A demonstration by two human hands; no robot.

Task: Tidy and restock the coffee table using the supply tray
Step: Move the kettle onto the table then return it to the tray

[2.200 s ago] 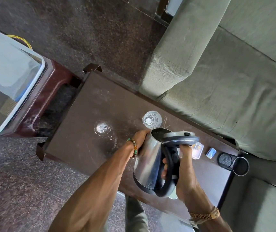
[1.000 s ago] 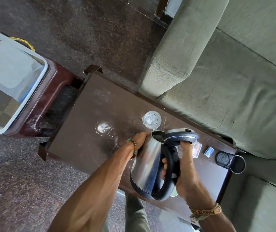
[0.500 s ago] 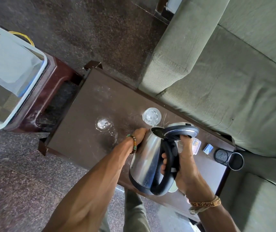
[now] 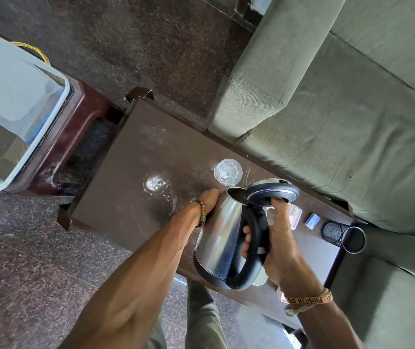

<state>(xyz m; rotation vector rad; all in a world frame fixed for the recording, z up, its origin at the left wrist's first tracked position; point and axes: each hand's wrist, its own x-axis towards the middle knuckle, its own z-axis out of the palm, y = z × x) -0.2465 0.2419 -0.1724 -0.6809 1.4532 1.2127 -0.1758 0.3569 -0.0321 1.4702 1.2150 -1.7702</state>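
A steel electric kettle (image 4: pixel 220 238) with a black handle hangs tilted above the brown coffee table (image 4: pixel 126 157), its spout over a clear glass (image 4: pixel 228 171). My right hand (image 4: pixel 274 245) grips the handle, the thumb up on the raised lid. My left hand (image 4: pixel 210 202) rests against the kettle's side near the spout; its fingers are hidden behind the body. A second clear glass (image 4: pixel 155 183) stands further left on the table.
A black mesh cup (image 4: pixel 343 236), a small blue packet (image 4: pixel 312 220) and a clear plastic box (image 4: pixel 295 214) sit at the table's right end. A grey-green sofa (image 4: pixel 339 122) runs along the far side. A white tray (image 4: pixel 12 102) rests on a red stool at left.
The kettle has tipped a little further toward the far glass, and its spout now sits over the rim. Both hands keep their places on it.
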